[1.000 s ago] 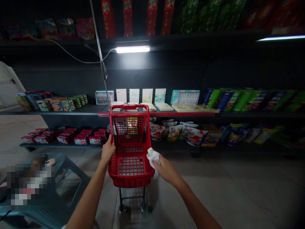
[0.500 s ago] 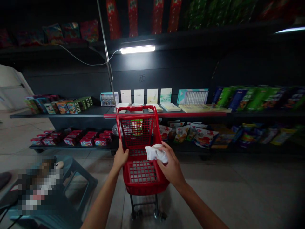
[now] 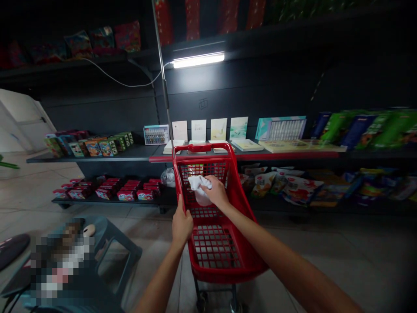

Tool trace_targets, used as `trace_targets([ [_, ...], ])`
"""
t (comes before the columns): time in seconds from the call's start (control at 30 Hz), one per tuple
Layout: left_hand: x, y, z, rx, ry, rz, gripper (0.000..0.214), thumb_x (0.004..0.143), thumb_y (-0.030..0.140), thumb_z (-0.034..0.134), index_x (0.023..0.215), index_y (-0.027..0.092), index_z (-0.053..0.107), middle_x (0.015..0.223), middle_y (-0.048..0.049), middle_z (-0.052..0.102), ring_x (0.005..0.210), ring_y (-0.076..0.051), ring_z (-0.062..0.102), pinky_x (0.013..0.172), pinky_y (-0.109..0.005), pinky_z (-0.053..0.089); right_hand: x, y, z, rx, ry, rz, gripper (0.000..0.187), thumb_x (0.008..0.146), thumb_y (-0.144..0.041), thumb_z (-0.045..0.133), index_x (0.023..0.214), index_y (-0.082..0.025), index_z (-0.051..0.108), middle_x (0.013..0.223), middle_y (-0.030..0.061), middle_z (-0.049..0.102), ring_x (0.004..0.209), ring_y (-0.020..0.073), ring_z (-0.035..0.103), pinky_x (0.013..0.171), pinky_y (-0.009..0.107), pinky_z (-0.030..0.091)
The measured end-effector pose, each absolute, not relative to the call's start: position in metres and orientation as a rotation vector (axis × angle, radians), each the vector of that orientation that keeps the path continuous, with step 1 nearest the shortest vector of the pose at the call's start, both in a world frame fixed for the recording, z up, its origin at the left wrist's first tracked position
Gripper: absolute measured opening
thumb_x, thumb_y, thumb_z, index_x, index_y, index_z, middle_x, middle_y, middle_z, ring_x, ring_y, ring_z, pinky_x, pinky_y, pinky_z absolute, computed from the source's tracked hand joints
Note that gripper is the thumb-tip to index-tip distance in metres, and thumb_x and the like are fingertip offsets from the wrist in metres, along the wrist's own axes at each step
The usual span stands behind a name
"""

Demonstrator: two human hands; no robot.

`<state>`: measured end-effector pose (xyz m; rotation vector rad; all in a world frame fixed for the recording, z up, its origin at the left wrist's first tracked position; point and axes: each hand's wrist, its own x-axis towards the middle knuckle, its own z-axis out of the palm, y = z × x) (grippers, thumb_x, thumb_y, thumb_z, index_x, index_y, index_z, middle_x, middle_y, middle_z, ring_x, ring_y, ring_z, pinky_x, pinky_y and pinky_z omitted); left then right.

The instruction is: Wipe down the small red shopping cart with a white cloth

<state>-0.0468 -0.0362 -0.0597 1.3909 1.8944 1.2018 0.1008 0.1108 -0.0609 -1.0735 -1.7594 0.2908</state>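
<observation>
A red plastic shopping cart (image 3: 250, 230) on dark wheeled legs stands in front of me. Along its left rim, my left hand (image 3: 182, 222) is closed around the edge. My right hand (image 3: 216, 191) pinches a crumpled white cloth (image 3: 196, 183) inside the cart, in front of the back grid. Whether the cloth touches the grid I cannot tell. A thin metal pole (image 3: 165, 91) rises from the cart's left side.
Behind the cart runs a dark shelf (image 3: 133, 159) with books, art sets, small boxes and snack bags. Red boxes (image 3: 107, 188) line the lower shelf. A grey-blue stool (image 3: 107, 230) stands on the left. A lamp (image 3: 198, 60) glows above.
My right hand has moved the cloth up and deeper into the cart, towards the back grid. The cart appears further right and closer, while my left hand still grips its rim.
</observation>
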Motion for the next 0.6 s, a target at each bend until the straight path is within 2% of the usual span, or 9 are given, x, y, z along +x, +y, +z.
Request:
trace_targets([
  [0.1, -0.045, -0.035, -0.062, 1.372, 1.867, 1.283, 0.072, 0.093, 0.018, 0.047, 0.162, 0.028, 0.028, 0.158, -0.0015, 0.048, 0.138, -0.019, 0.053, 0.118, -0.032, 0.038, 0.084, 0.15, -0.047, -1.04, -1.705, 0.17, 0.03, 0.084, -0.021, 0.063, 0.113, -0.02, 0.067, 0.115, 0.0102, 0.065, 0.11, 0.0263, 0.06, 0.1, 0.04, 0.05],
  [0.23, -0.041, -0.035, -0.064, 1.331, 1.89, 1.279, 0.072, 0.093, 0.018, 0.047, 0.162, 0.027, 0.028, 0.155, -0.0038, 0.052, 0.135, -0.02, 0.056, 0.117, -0.035, 0.04, 0.057, 0.191, -0.024, -0.949, -1.526, 0.055, 0.04, 0.085, -0.011, 0.054, 0.123, -0.019, 0.065, 0.133, 0.0139, 0.05, 0.123, 0.0232, 0.054, 0.11, 0.037, 0.044],
  [0.3, -0.038, -0.035, -0.064, 1.326, 1.894, 1.28, 0.072, 0.092, 0.018, 0.047, 0.162, 0.024, 0.028, 0.155, -0.0054, 0.051, 0.135, -0.021, 0.056, 0.116, -0.035, 0.041, 0.046, 0.205, -0.025, -0.965, -1.51, 0.029, 0.044, 0.085, -0.009, 0.052, 0.126, -0.02, 0.064, 0.135, 0.014, 0.048, 0.127, 0.0229, 0.052, 0.113, 0.037, 0.043],
  [0.4, -0.036, -0.038, -0.065, 1.33, 1.882, 1.298, 0.072, 0.092, 0.018, 0.047, 0.161, 0.022, 0.029, 0.157, -0.0061, 0.049, 0.137, -0.021, 0.054, 0.116, -0.035, 0.041, 0.035, 0.214, -0.054, -1.053, -1.63, 0.018, 0.045, 0.086, -0.007, 0.05, 0.126, -0.021, 0.065, 0.133, 0.0127, 0.051, 0.127, 0.0245, 0.051, 0.112, 0.038, 0.044],
  [0.5, -0.035, -0.04, -0.066, 1.345, 1.855, 1.325, 0.071, 0.091, 0.016, 0.046, 0.161, 0.022, 0.03, 0.16, -0.0053, 0.045, 0.142, -0.02, 0.049, 0.119, -0.033, 0.037, 0.033, 0.202, -0.104, -1.188, -1.877, 0.029, 0.045, 0.089, -0.008, 0.05, 0.127, -0.026, 0.067, 0.135, 0.0105, 0.054, 0.128, 0.0265, 0.049, 0.102, 0.037, 0.051],
  [0.6, -0.037, -0.041, -0.068, 1.355, 1.844, 1.343, 0.071, 0.091, 0.016, 0.046, 0.16, 0.022, 0.031, 0.162, -0.0053, 0.042, 0.145, -0.019, 0.046, 0.121, -0.034, 0.034, 0.034, 0.176, -0.147, -1.234, -2.151, 0.056, 0.039, 0.094, -0.013, 0.053, 0.128, -0.027, 0.066, 0.137, 0.01, 0.057, 0.129, 0.0253, 0.051, 0.099, 0.038, 0.053],
])
